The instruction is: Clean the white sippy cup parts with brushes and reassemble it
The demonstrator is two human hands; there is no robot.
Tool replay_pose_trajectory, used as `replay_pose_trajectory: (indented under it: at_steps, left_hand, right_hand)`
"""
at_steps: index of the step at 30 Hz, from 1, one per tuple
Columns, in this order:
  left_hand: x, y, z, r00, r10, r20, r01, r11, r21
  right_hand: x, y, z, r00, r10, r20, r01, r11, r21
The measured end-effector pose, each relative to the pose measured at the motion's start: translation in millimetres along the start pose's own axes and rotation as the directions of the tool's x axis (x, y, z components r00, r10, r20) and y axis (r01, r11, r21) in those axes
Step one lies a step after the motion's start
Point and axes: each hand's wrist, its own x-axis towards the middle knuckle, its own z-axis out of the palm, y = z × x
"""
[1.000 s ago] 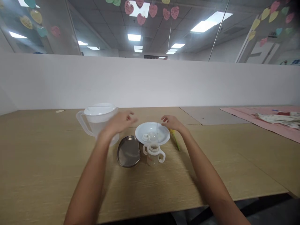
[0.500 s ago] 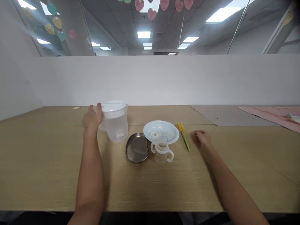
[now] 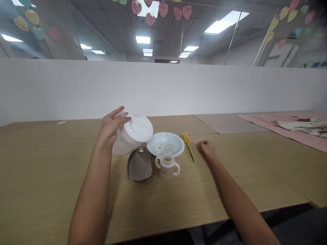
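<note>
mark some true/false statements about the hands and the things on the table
1. The left hand holds the pitcher tilted. True.
2. The right hand grips the brush. False: it rests on the table, apart from the brush.
3. The two-handled bottle has its mouth uncovered. True.
4. The metal tray is inside the white bowl. False: it is on the table, left of the bottle.
</note>
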Motion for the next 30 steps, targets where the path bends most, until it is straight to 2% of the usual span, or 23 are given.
replay_pose_trajectory:
  at_steps: [3, 7, 14, 18, 23, 30]
  left_hand:
    - [-13.5, 5.8, 21.4, 0.991, 0.047, 0.129, -0.047, 0.999, -0.002]
    - [-23.8, 12.0, 33.0, 0.975, 0.141, 0.172, -0.142, 0.990, -0.007]
    - [-23.6, 10.3, 32.4, 0.969, 0.178, 0.172, -0.181, 0.983, 0.005]
    - [-19.7, 5.3, 29.7, 0.975, 0.154, 0.159, -0.163, 0.986, 0.045]
    - [-23.1, 8.5, 30.1, 0.973, 0.160, 0.165, -0.176, 0.980, 0.087]
    - [-26.8, 11.0, 33.2, 0.960, 0.245, 0.131, -0.272, 0.928, 0.256]
  right_hand:
    - [-0.8, -2.4, -0.7, 1.000, 0.015, -0.003, -0.015, 0.999, -0.033]
    - [-2.4, -7.3, -2.4, 1.000, 0.000, 0.006, 0.000, 0.997, -0.081]
    - [-6.3, -15.2, -5.8, 0.998, -0.052, 0.027, 0.056, 0.989, -0.136]
    - [-7.5, -15.5, -6.7, 0.997, -0.070, 0.040, 0.075, 0.986, -0.146]
    - [-7.3, -14.8, -6.7, 0.995, -0.081, 0.050, 0.088, 0.983, -0.162]
    - [-8.5, -16.6, -6.6, 0.992, -0.101, 0.071, 0.112, 0.978, -0.176]
